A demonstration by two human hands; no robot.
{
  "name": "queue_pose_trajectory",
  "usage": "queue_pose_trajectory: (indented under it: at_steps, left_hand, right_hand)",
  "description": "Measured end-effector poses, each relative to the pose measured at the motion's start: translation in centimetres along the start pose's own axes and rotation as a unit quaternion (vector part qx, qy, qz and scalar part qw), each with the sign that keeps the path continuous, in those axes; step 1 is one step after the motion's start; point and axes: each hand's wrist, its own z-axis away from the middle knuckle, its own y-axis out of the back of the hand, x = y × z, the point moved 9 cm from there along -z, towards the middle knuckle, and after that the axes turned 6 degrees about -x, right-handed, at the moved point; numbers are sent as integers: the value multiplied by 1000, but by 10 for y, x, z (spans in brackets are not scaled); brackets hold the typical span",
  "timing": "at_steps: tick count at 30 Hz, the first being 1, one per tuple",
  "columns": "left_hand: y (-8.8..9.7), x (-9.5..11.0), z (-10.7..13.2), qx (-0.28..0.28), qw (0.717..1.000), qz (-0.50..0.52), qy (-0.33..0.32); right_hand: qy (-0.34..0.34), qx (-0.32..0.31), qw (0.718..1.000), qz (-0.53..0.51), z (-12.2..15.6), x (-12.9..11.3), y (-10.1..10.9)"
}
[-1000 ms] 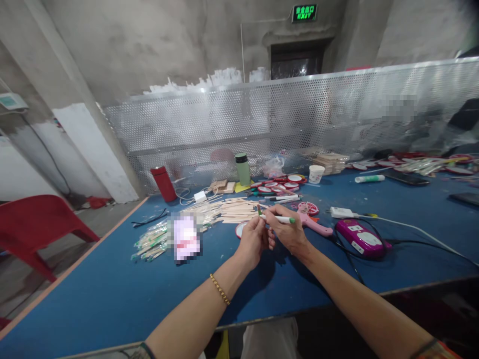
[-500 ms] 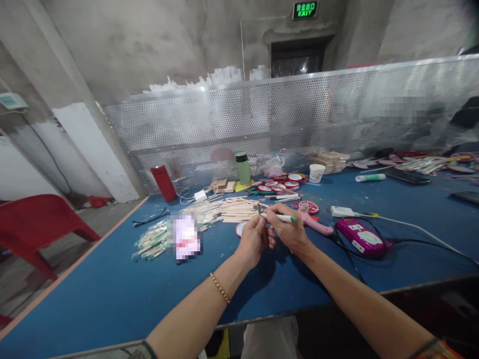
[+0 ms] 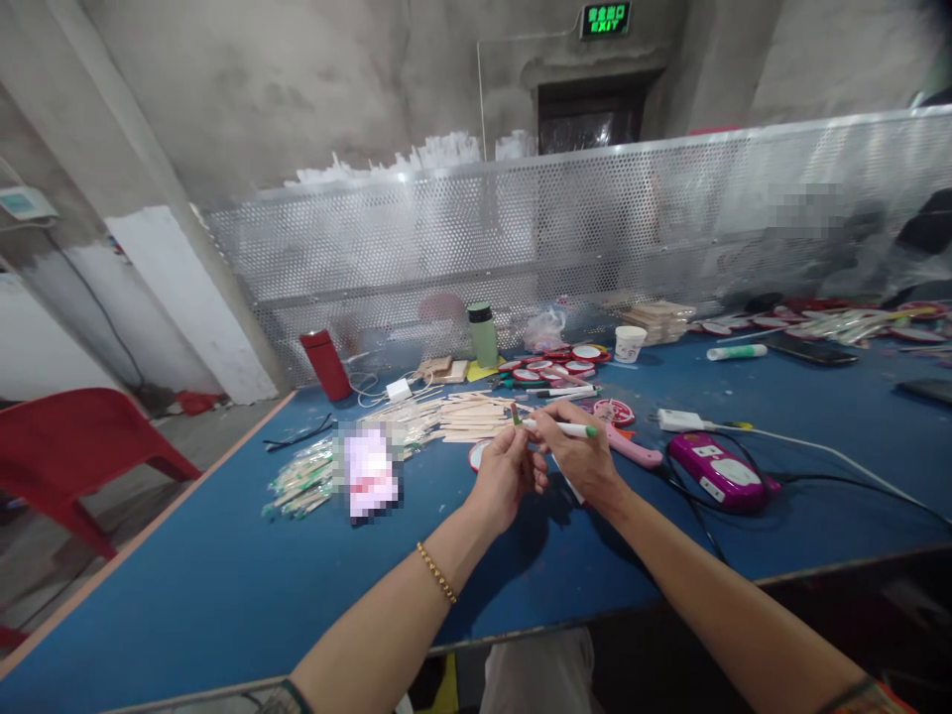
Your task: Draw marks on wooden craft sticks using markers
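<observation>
My left hand is closed in a pinch around a small wooden stick with a brown and green end standing up above the fingertips. The rest of that stick is hidden by the fingers. In my right hand is a white marker pen with a green end, its other end pointing left at the stick. Behind both hands lies a pile of bare wooden sticks. A round white disc with a red rim is partly covered by my left hand.
Bundled green-tipped sticks and a blurred phone-like object lie left on the blue table. A pink glue gun and a purple device with cables lie right. A red bottle, green bottle and paper cup stand behind.
My right hand and the marker have shifted slightly to the right. A thin pale strip now shows beneath the right hand. My left hand stays nearly in place.
</observation>
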Motion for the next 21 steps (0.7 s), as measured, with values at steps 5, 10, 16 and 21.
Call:
queue_pose_trajectory:
  at_steps: [5, 10, 16, 21]
  left_hand:
    - [1, 0, 0, 10, 1000, 7, 3]
    - [3, -2, -1, 12, 1000, 6, -1]
    - [3, -3, -1, 12, 1000, 4, 2]
    - [3, -1, -1, 13, 1000, 0, -1]
  right_hand:
    - [21, -1, 999, 32, 0, -1, 0]
    - [2, -27, 999, -16, 1, -1, -6]
    - [-12, -36, 998, -46, 1, 1, -9]
    - [18, -15, 1000, 5, 1, -4, -3]
